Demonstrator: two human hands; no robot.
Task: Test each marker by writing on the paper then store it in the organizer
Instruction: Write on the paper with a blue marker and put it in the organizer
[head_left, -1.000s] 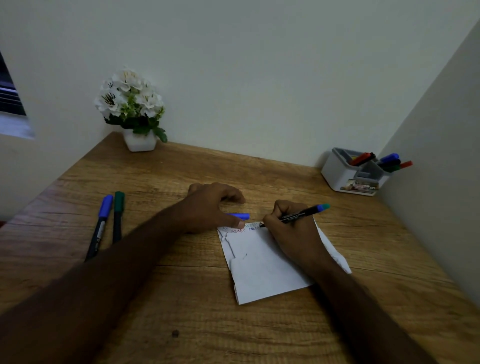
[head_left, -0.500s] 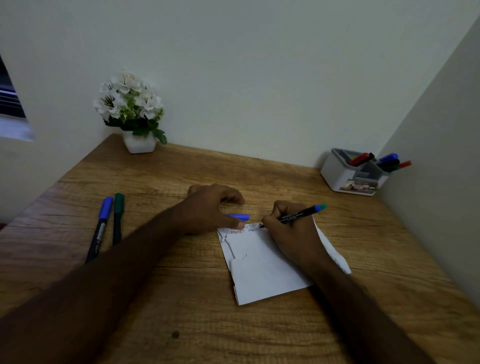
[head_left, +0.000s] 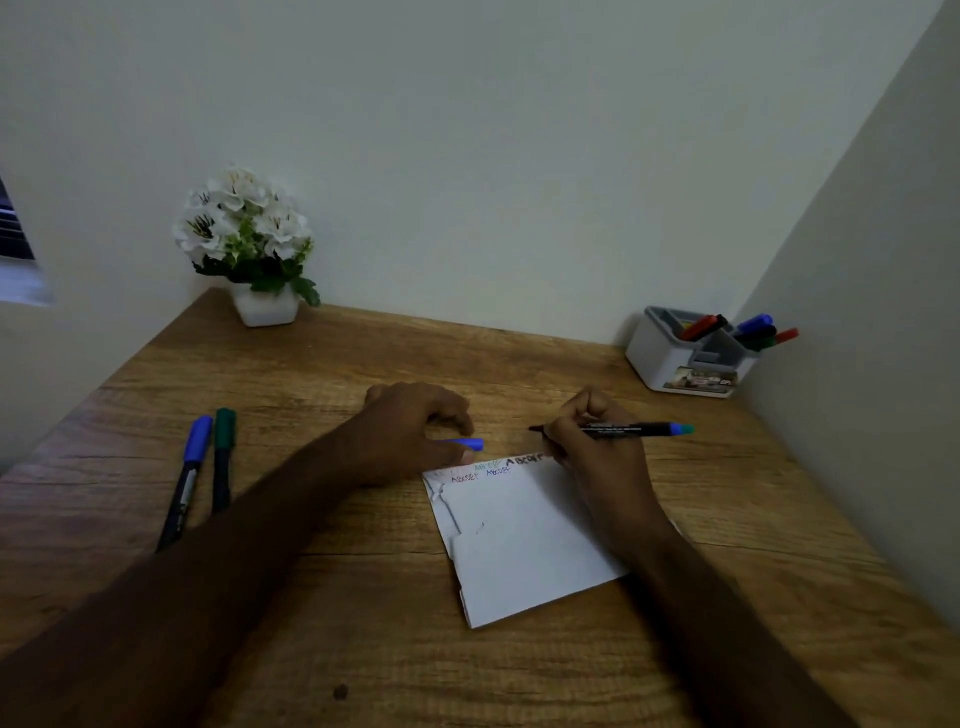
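A white folded paper lies on the wooden desk, with lines of coloured letters along its top edge. My right hand grips a black marker with a blue end, held almost level, its tip lifted just beyond the paper's top edge. My left hand rests at the paper's top left corner and pinches a blue cap. A blue-capped marker and a green-capped marker lie side by side at the left. The grey and white organizer at the back right holds several markers.
A white pot of white flowers stands at the back left against the wall. A wall runs along the desk's right side, right behind the organizer. A small dark spot marks the desk near the front.
My right hand has lifted the marker's tip off the paper and swung the marker flatter. The head camera tilted a little. My left hand stayed put.
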